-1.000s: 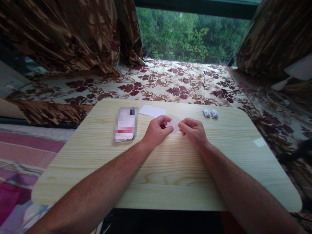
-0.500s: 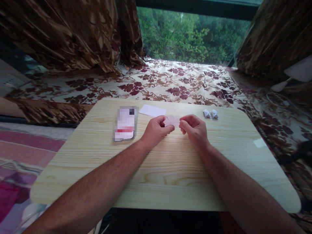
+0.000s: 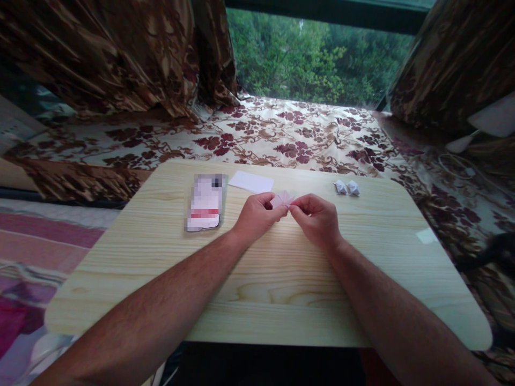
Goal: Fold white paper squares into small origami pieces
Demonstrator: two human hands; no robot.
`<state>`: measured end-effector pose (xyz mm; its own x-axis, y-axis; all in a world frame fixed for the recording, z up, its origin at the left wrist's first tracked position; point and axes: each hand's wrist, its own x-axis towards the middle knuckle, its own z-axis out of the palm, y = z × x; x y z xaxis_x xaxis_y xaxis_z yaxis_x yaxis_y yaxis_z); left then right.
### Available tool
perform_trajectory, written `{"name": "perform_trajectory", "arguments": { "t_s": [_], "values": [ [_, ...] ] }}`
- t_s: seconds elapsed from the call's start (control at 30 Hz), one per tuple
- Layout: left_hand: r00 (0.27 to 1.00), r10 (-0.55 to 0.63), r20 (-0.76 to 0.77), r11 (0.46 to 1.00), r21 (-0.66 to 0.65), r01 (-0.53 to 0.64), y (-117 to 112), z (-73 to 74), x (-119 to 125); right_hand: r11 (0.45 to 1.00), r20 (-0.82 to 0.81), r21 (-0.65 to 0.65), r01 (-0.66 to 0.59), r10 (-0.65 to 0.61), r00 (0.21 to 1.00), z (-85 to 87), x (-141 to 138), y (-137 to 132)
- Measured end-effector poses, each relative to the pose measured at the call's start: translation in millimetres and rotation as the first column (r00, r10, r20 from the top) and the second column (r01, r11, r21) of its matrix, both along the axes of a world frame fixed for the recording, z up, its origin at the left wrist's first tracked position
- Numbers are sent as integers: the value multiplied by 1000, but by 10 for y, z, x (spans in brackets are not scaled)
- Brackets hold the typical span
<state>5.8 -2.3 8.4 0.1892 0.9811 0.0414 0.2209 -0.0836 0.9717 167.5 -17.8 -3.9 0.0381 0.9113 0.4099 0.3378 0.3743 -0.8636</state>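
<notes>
Between my hands, above the middle of the wooden table (image 3: 257, 257), is a small creased piece of white paper (image 3: 283, 198). My left hand (image 3: 259, 210) pinches its left side between thumb and fingers. The thumb and forefinger of my right hand (image 3: 316, 214) are closed on the paper's lower right edge, close to my left thumb tip. Part of the paper is covered by my fingers. Behind my left hand lies a flat white sheet of paper (image 3: 251, 182). Two small folded paper shapes (image 3: 347, 188) sit side by side at the back right.
A phone (image 3: 206, 201), partly blurred out, lies left of my hands. A small pale patch (image 3: 426, 236) shows near the table's right edge. Beyond the table are a floral cloth (image 3: 298, 134) and a window with trees. A white lamp (image 3: 493, 115) stands at far right.
My right hand has moved slightly left and its fingers have come together on the paper's edge. My left hand keeps its hold on the paper, almost unmoved.
</notes>
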Motion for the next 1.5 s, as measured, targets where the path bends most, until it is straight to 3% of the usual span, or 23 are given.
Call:
{"name": "perform_trajectory", "arguments": {
  "t_s": [0.33,0.6,0.97,1.5],
  "values": [
    [1000,27,-14,1000,-3,-27,-22,38,19,981,249,188,45,-92,964,-21,25,-10],
    [996,-78,52,994,-76,82,-19,62,-14,975,246,218,45,-99,964,0,15,-19],
    [1000,-8,28,998,-56,10,-31,46,2,975,246,220,27,-82,966,24,6,-34],
    [961,-43,271,987,-139,84,20,-30,4,906,472,372,-200,1,881,34,99,-29]
  ]
}}
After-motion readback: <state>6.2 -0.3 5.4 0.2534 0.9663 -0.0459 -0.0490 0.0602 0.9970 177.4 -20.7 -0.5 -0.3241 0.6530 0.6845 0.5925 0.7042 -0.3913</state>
